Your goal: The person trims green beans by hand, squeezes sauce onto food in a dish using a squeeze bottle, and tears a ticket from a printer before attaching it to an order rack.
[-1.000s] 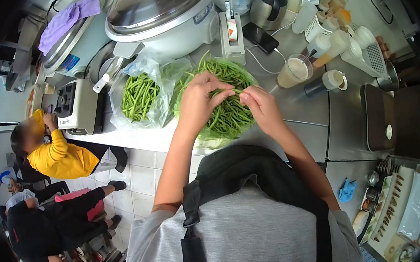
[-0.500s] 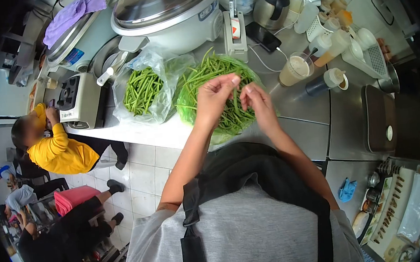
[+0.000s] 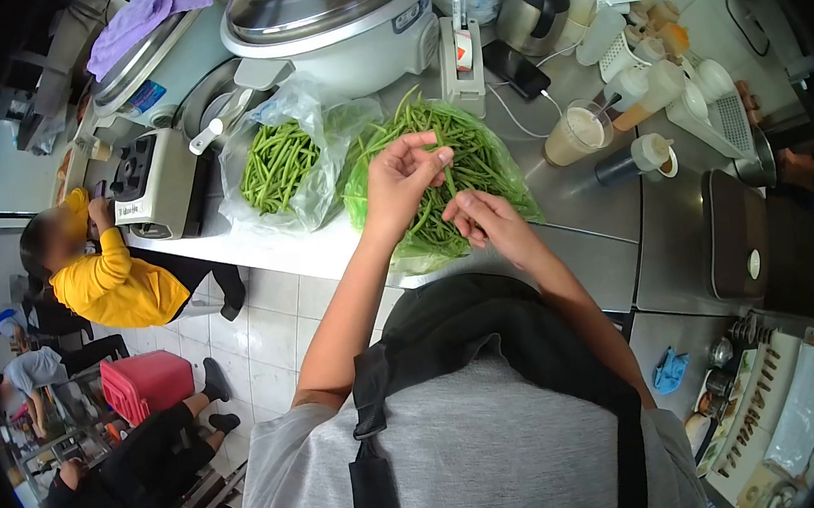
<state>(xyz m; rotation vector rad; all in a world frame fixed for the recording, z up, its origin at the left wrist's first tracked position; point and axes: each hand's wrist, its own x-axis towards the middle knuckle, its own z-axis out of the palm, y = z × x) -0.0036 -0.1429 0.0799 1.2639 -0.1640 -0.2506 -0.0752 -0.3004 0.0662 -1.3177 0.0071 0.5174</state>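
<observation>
Long green beans (image 3: 490, 155) lie heaped in an open green plastic bag at the counter's front edge. Above the heap, my left hand (image 3: 407, 181) has its thumb and fingertips pinched together on a green bean. My right hand (image 3: 486, 220) is lower and to the right, over the near side of the heap, with curled fingers and thumb close together; what they hold, if anything, is too small to make out. Left of this heap, shorter bean pieces (image 3: 278, 166) fill a clear plastic bag (image 3: 314, 209).
Behind the bags stand a large cooker (image 3: 342, 61) and a tape dispenser (image 3: 462, 80). A phone (image 3: 517, 68), a drink cup (image 3: 573, 135) and a dark bottle (image 3: 627, 162) are at the right. A person in yellow (image 3: 119, 279) is at the left beside a blender base (image 3: 151, 184).
My hands have moved apart, the right one down toward me. The person in black at the lower left has shifted, showing more of the red bin.
</observation>
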